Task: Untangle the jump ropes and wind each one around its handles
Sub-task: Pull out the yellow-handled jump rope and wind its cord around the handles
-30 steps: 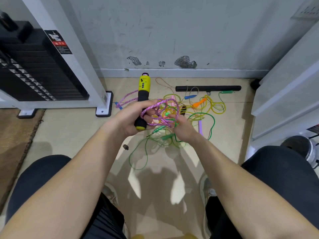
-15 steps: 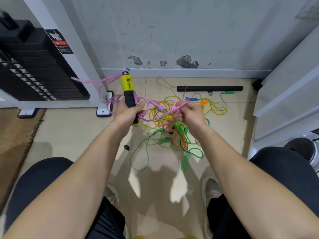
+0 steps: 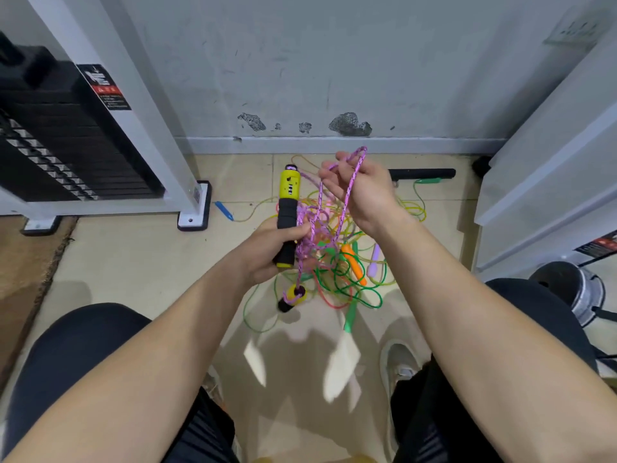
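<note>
Step in hand: freeing the purple rope (image 3: pixel 314 225) from the heap, before any winding.

- Left hand (image 3: pixel 267 250) is closed round the lower black foam of the yellow-and-black handle (image 3: pixel 287 210), holding it upright above the floor (image 3: pixel 133 262).
- Right hand (image 3: pixel 362 192) is raised beyond and to the right of that handle, fingers curled, with a loop of the purple rope hooked over them. 2 strands run from the loop down towards the left hand.
- Beside the left thumb the purple rope bunches into a loose knot of coils, touching the handle.
- The 2nd handle (image 3: pixel 293 297) of this rope hangs below the left hand on 1 strand (whether it touches the floor I cannot tell).
- The other ropes (image 3: pixel 347 279), green, orange, yellow and pink, lie heaped on the floor under both hands. No purple strand is plainly caught in them, though the overlap hides much.

Look of the rope: braided, speckled purple and white, soft and limp. It should kink and snag on itself easily.

Judgement, next move: shake or pick open the coils at the thumb, draw the loop through until the rope hangs as 1 clear length, bring the 2 handles together, then wind. Pulling hard would likely tighten the knot.
</note>
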